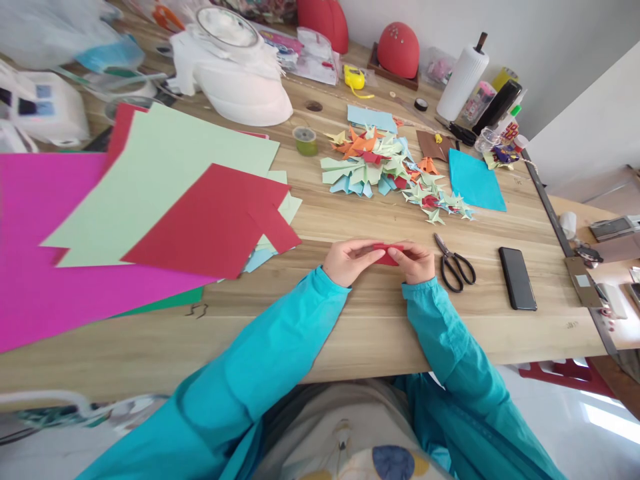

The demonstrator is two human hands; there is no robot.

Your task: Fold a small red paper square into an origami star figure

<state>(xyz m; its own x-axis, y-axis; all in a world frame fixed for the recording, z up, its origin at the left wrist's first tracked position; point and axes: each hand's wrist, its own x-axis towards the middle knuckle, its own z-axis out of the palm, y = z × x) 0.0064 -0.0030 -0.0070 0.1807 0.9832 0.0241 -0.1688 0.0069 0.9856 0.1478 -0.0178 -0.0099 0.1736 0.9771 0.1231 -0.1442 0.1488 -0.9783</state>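
A: Nearest thing first?

B: My teal sleeves (280, 347). Then left hand (345, 261) and right hand (417, 263), each pinching one end of a small folded red paper (387, 254), low over the table (380, 327) near its front edge.

A: Risk?

B: Fingertip grip only, so I'd say the paper could slip and crease crooked. My right wrist is close to the scissors (455, 267). A careless nudge could push them into the phone (517, 278) beside them.

A: Surface, room?

B: Pale wood, cluttered. Big coloured sheets (210, 223) overlap on my left. Further back there's a pile of folded paper shapes (385, 167) and a blue sheet (475, 180). Paper towel roll (463, 83) by the white wall. Light floor at right.
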